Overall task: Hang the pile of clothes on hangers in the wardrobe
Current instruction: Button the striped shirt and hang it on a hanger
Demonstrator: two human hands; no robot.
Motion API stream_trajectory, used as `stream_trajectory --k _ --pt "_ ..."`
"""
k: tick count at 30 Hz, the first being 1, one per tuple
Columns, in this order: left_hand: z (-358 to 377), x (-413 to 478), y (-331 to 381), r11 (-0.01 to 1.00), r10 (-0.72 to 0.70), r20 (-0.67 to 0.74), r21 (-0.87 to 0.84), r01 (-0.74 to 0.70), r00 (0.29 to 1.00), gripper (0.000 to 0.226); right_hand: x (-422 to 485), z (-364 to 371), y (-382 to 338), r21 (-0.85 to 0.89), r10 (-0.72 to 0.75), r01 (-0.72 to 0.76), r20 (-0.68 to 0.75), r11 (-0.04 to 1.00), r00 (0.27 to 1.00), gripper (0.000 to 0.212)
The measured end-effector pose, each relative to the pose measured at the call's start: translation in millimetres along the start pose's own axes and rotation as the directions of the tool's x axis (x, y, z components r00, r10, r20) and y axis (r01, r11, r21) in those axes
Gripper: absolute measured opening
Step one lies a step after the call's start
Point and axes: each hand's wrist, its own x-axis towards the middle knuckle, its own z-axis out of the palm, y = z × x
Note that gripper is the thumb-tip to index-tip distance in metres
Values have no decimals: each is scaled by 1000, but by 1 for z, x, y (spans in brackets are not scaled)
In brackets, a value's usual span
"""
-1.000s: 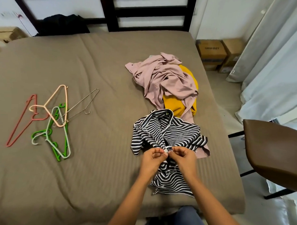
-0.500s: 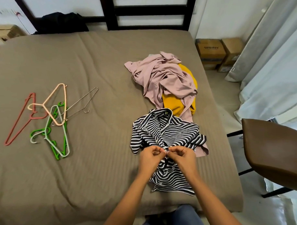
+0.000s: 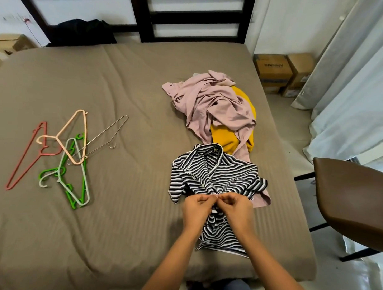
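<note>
A black-and-white striped shirt (image 3: 215, 174) lies collar-away on the bed near its front right. My left hand (image 3: 196, 210) and my right hand (image 3: 236, 208) meet at the shirt's front placket, each pinching the fabric at a button. Behind the shirt lies a crumpled pink garment (image 3: 211, 102) over a yellow one (image 3: 230, 137). Several hangers (image 3: 62, 153) lie in a loose heap on the left of the bed: a red, a peach, a green, a white and a thin metal one (image 3: 104, 135).
The brown bed (image 3: 123, 88) fills most of the view, with a dark headboard (image 3: 145, 15) and a black cloth (image 3: 81, 30) at the back. A brown chair (image 3: 353, 200) stands close on the right. Cardboard boxes (image 3: 280, 72) and curtains (image 3: 358, 74) are at the far right.
Both hands stay pinched together at the shirt's placket, with only small finger movements. The shirt and the other clothes lie as before.
</note>
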Motion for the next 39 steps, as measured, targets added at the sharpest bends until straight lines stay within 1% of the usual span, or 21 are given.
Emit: stream_trajectory --k 2,4,6,7,10,12,14,16,18,20,22,24,25,26,27,29,30,31,34,37,39 --pt "1 0 0 997 -37 10 -63 37 999 11 -2 3 -1 -106 -44 41 -26 994 999 4" --pt "3 1 -1 995 -55 6 -78 55 998 14 -6 7 0 -267 -108 94 -37 959 994 3" --pt "4 1 -3 999 -42 -7 -17 42 999 15 -10 10 3 -400 -161 126 -55 908 985 10" --pt "4 1 -4 999 -26 -11 32 26 1000 19 -13 12 5 -423 -170 125 -71 897 983 12" --pt "4 -3 -6 980 17 -24 200 -12 1000 36 -17 16 6 -355 -122 68 -130 932 984 11" --pt "3 -5 -5 965 35 -26 260 -27 999 36 -18 16 3 -243 -42 5 -148 970 988 10" --pt "2 -9 -1 952 61 -25 303 -50 998 27 -20 16 2 -233 -24 -16 -167 972 986 11" --pt "2 -12 2 943 79 -34 325 -64 996 16 -22 16 4 -324 -89 26 -183 946 979 13" --pt "1 -13 4 935 73 -31 350 -57 997 14 -24 16 6 -398 -161 80 -175 914 971 13" --pt "1 -13 6 929 42 -24 369 -31 999 20 -26 16 11 -459 -278 179 -159 870 947 14" --pt "0 -13 7 929 19 -16 369 -12 1000 32 -29 16 14 -532 -414 289 -130 796 901 15" --pt "0 -16 8 918 32 -10 396 -25 999 33 -32 16 15 -587 -488 356 -76 727 869 15" --pt "1 -19 8 916 41 -9 400 -34 999 31 -33 16 16 -593 -483 358 -60 721 874 14" --pt "1 -20 6 919 46 -8 392 -39 999 31 -33 16 17 -582 -446 331 -61 742 893 14" --pt "1 -21 5 922 45 -6 384 -39 999 34 -34 16 16 -566 -394 289 -70 772 917 16" --pt "3 -24 2 922 38 -10 386 -31 999 36 -35 14 10 -522 -265 187 -79 833 961 12" --pt "4 -26 1 919 41 -15 393 -31 999 32 -35 13 8 -497 -216 152 -74 855 974 11" --pt "5 -27 1 916 55 -19 399 -43 998 26 -34 12 8 -484 -206 143 -79 863 975 11" --pt "5 -30 2 914 101 -51 400 -73 994 17 -35 11 14 -502 -299 216 -89 837 950 10" --pt "5 -30 4 886 165 -34 445 -133 986 19 -37 11 22 -570 -473 333 -111 751 874 17" --pt "5 -29 6 862 180 2 481 -159 984 20 -38 9 21 -592 -551 393 -104 703 828 25"
